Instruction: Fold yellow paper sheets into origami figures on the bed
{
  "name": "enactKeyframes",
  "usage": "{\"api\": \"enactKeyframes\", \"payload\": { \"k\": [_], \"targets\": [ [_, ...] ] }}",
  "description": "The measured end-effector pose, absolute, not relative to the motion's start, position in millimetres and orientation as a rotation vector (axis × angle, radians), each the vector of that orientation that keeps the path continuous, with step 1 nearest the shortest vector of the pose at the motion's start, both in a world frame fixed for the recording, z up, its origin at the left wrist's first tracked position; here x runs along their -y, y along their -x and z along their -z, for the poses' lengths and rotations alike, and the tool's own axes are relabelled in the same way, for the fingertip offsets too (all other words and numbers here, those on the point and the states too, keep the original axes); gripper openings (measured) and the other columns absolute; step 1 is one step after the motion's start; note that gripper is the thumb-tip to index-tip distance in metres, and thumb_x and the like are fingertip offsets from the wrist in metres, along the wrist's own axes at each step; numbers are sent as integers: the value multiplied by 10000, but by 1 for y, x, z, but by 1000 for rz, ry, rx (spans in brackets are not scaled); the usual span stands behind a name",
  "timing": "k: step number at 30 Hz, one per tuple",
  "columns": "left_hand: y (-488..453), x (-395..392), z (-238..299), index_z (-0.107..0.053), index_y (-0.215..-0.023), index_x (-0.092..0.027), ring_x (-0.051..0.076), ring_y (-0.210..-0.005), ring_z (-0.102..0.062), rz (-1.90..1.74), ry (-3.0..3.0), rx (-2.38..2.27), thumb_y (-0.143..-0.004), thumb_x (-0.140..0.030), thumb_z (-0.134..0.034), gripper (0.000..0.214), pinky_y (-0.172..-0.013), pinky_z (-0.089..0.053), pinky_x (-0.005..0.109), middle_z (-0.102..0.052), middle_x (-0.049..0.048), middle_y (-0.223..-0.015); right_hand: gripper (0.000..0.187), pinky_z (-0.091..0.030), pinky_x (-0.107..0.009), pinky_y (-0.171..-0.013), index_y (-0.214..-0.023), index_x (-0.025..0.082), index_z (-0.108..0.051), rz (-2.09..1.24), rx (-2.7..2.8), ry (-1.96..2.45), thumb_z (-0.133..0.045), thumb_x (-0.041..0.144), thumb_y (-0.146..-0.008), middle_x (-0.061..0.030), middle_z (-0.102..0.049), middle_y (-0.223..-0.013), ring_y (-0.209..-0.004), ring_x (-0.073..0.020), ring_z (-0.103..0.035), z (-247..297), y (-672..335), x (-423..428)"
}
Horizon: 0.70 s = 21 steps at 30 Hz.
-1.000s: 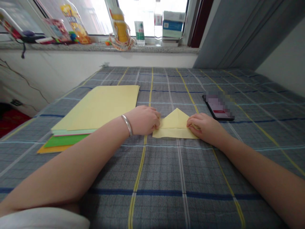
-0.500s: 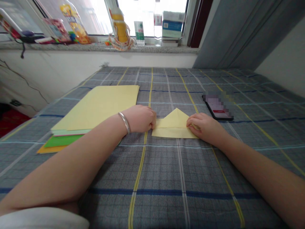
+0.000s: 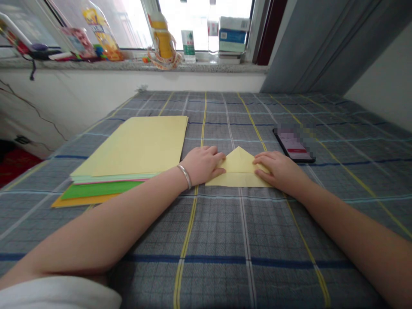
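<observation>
A folded sheet of yellow paper [image 3: 238,166] lies flat on the checked cloth, with a pointed peak at its far side and a straight strip along its near edge. On its left end rests my left hand [image 3: 203,165], thumb and fingers apart, a silver bangle at the wrist. The fingertips and thumb of my right hand [image 3: 275,169] lie apart on the right end of the sheet. Both ends of the paper are partly covered by the hands.
A stack of coloured paper [image 3: 141,143], yellow on top, lies to the left, with green and orange sheets jutting out below. A phone [image 3: 293,145] lies at the right. Bottles and boxes [image 3: 232,36] stand on the windowsill [image 3: 206,67] beyond the grey checked cloth [image 3: 215,240].
My left hand has opened from a closed grip at the paper's left edge and moved right onto it. My right hand's fingers have spread on the paper, which has stayed in place.
</observation>
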<state>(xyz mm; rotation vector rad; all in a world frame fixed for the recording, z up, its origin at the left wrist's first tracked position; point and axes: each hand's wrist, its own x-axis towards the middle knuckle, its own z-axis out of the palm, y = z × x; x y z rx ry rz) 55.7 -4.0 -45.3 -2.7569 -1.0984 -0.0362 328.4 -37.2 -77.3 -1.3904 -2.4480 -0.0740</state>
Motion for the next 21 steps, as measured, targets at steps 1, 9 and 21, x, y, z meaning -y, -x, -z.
{"api": "enactKeyframes", "payload": {
  "k": [1,9,21],
  "targets": [
    [-56,2,48,-576,-1212,-202,238,-946,-601,49,2772,1111,-921,-505,-472,433,-827,-457,342,-601,96,-1059,299,-441,-431,-919,-1089,198,-632,70,2442,1417,-539,382,-873,-95,-649,-1163,-1054,-269,-575,78,-331,36],
    [-47,-12,42,-566,-1251,-246,227,-1051,-572,28,3040,1278,-835,-346,-640,434,-936,-435,349,-575,77,-1148,450,-441,-483,-910,-1180,176,-605,5,2369,1516,-565,454,-828,-118,-654,-1174,-1068,-308,-568,84,-344,28],
    [-44,-13,38,-559,-1268,-235,224,-1060,-578,4,3084,1271,-835,-305,-592,440,-930,-446,341,-593,76,-1153,419,-504,-438,-823,-1160,196,-659,-215,2134,1565,-629,361,-776,-93,-720,-1007,-926,-271,-645,86,-338,23]
  ]
}}
